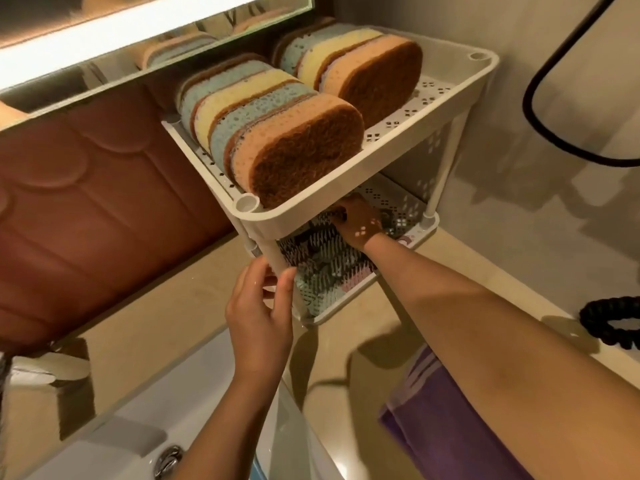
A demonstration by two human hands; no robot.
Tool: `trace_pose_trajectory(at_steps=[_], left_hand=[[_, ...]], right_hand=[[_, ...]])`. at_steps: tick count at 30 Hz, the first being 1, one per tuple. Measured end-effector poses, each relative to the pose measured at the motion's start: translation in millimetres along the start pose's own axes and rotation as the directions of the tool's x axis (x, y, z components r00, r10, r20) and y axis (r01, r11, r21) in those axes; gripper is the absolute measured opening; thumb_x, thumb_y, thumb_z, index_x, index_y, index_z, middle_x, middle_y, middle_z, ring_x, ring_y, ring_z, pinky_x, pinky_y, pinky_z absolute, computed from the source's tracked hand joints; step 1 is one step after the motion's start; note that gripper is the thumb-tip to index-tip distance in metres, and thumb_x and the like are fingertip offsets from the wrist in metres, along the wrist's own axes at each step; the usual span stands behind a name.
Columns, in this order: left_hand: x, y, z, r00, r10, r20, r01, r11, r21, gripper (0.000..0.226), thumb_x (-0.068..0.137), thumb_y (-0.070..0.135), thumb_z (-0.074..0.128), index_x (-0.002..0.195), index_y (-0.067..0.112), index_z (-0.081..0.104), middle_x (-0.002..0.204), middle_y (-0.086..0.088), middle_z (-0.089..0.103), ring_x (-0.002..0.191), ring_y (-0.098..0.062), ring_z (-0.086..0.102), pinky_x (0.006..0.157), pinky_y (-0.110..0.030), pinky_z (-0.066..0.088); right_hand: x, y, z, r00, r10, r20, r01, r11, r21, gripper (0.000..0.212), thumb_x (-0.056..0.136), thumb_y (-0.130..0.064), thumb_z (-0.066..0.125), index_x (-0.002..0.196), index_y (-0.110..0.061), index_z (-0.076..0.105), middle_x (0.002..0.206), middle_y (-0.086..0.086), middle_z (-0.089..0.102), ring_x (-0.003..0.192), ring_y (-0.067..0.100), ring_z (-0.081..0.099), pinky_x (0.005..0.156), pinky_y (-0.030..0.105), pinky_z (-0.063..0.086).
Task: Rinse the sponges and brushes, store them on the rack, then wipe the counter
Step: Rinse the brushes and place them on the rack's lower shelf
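Left hand: thumb and fingers are closed round the near-left leg of the rack, just above its lower shelf, and steady the frame. Right hand: reaches in under the upper tray with its fingers bent down onto the brushes. The tray rim hides the fingertips, so it cannot be told whether they clasp a brush or only press on it.

Location of the task items:
- The brushes lie bristle-side up in a crowded layer on the lower shelf, filling its near and middle part.
- The sponges stand on edge in two rows on the upper tray, packed face to face, brown scouring sides toward the near right.
- The rack stands on the counter, against the far wall and just right of the mirror.
- The sink lies near left, below the left hand.
- A purple cloth lies on the counter near right, under the right forearm.
- A black cable hangs on the wall at far right.

Step in hand, as judged: seating a brush on the lower shelf. Recommended practice:
1. Keep the left hand on the leg so the light frame does not slide or tip while the right hand pushes inward.
2. Lay the brush flat beside the others, not across them, so water can drain through the perforated shelf.
3. Draw the right hand out low and level, so that it does not knock the upper tray and topple the sponges.
4. The counter wipe appears not yet done; the purple cloth is within reach for it.

Markings: no brand, label or writing can be read on any item.
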State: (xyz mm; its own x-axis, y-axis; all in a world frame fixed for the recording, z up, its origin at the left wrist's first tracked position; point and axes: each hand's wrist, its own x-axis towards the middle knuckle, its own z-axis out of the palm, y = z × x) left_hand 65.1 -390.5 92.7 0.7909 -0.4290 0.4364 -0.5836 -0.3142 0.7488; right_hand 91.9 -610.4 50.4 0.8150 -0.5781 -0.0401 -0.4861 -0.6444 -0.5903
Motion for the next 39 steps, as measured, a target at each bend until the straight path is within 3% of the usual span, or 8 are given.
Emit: trace_pose_trajectory(at_steps=[5, 9, 14, 23, 26, 30, 34, 39], left_hand=[[-2, -2, 6, 0.998, 0.018, -0.060, -0.020, 1.000, -0.022, 0.033, 0.089, 0.036, 0.047, 0.098, 0.009, 0.063, 0.080, 0.006, 0.057, 0.074, 0.000, 0.052, 0.060, -0.006, 0.038], [-2, -5, 9, 0.996, 0.019, -0.091, -0.021, 0.999, -0.027, 0.023, 0.089, 0.035, 0.048, 0.094, 0.016, 0.061, 0.078, 0.019, 0.051, 0.072, 0.005, 0.050, 0.059, -0.006, 0.037], [-2, -6, 10, 0.995, 0.038, -0.092, -0.040, 0.999, -0.020, 0.013, 0.089, 0.035, 0.048, 0.096, 0.026, 0.055, 0.078, 0.009, 0.055, 0.072, 0.004, 0.050, 0.059, -0.008, 0.038], [-1, -5, 7, 0.999, 0.026, -0.042, -0.027, 0.999, -0.023, 0.015, 0.089, 0.037, 0.046, 0.097, 0.028, 0.055, 0.080, 0.006, 0.059, 0.070, -0.003, 0.052, 0.057, -0.013, 0.040], [-2, -1, 5, 1.000, -0.017, -0.003, 0.017, 0.999, -0.043, 0.020, 0.089, 0.041, 0.045, 0.099, 0.028, 0.057, 0.083, 0.005, 0.061, 0.072, -0.008, 0.055, 0.058, -0.017, 0.042], [1, 7, -1, 0.996, -0.069, 0.052, 0.071, 0.997, -0.044, 0.007, 0.093, 0.032, 0.053, 0.097, 0.028, 0.058, 0.082, 0.009, 0.060, 0.075, -0.005, 0.054, 0.057, -0.010, 0.039], [1, 19, -12, 0.967, -0.220, 0.126, 0.239, 0.959, -0.155, 0.010, 0.091, 0.023, 0.056, 0.101, 0.022, 0.058, 0.091, 0.009, 0.060, 0.084, 0.002, 0.054, 0.066, -0.008, 0.043], [-19, 10, -34, 0.806, -0.438, 0.399, 0.495, 0.868, -0.046, 0.018, 0.090, 0.025, 0.058, 0.102, 0.012, 0.058, 0.101, -0.005, 0.061, 0.096, -0.021, 0.058, 0.085, -0.036, 0.047]], right_hand=[[22, -4, 6, 0.997, -0.065, -0.032, 0.067, 0.996, 0.051, 0.030, 0.093, -0.021, 0.052, 0.119, -0.008, 0.060, 0.128, 0.018, 0.055, 0.120, 0.037, 0.050, 0.099, 0.049, 0.041], [33, -7, 9, 0.991, -0.110, 0.071, 0.111, 0.994, -0.002, 0.034, 0.095, -0.018, 0.049, 0.126, -0.007, 0.056, 0.136, 0.016, 0.052, 0.127, 0.034, 0.044, 0.105, 0.046, 0.036], [32, -6, 10, 0.981, -0.121, 0.154, 0.118, 0.993, 0.030, 0.035, 0.094, -0.015, 0.052, 0.127, -0.004, 0.055, 0.137, 0.016, 0.051, 0.128, 0.034, 0.044, 0.107, 0.040, 0.035], [18, -10, -8, 0.978, -0.106, 0.178, 0.115, 0.993, -0.041, 0.027, 0.097, -0.019, 0.043, 0.120, -0.017, 0.058, 0.129, 0.018, 0.055, 0.119, 0.036, 0.050, 0.101, 0.042, 0.040], [4, -14, -18, 0.979, -0.120, 0.165, 0.130, 0.990, -0.056, 0.015, 0.097, -0.021, 0.044, 0.094, -0.026, 0.057, 0.121, 0.020, 0.059, 0.112, 0.035, 0.054, 0.093, 0.039, 0.042], [-23, -18, -30, 0.978, -0.110, 0.178, 0.120, 0.992, -0.042, 0.028, 0.095, -0.018, 0.047, 0.119, -0.011, 0.060, 0.126, 0.013, 0.058, 0.117, 0.032, 0.052, 0.096, 0.035, 0.043], [-59, -23, -42, 0.967, -0.120, 0.224, 0.128, 0.991, -0.024, 0.030, 0.092, -0.015, 0.052, 0.120, -0.015, 0.061, 0.125, 0.009, 0.061, 0.115, 0.027, 0.056, 0.097, 0.033, 0.046], [-109, -43, -60, 0.937, -0.079, 0.340, 0.066, 0.997, 0.049, 0.026, 0.092, -0.022, 0.054, 0.117, -0.022, 0.062, 0.116, -0.001, 0.064, 0.107, 0.018, 0.058, 0.093, 0.032, 0.047]])
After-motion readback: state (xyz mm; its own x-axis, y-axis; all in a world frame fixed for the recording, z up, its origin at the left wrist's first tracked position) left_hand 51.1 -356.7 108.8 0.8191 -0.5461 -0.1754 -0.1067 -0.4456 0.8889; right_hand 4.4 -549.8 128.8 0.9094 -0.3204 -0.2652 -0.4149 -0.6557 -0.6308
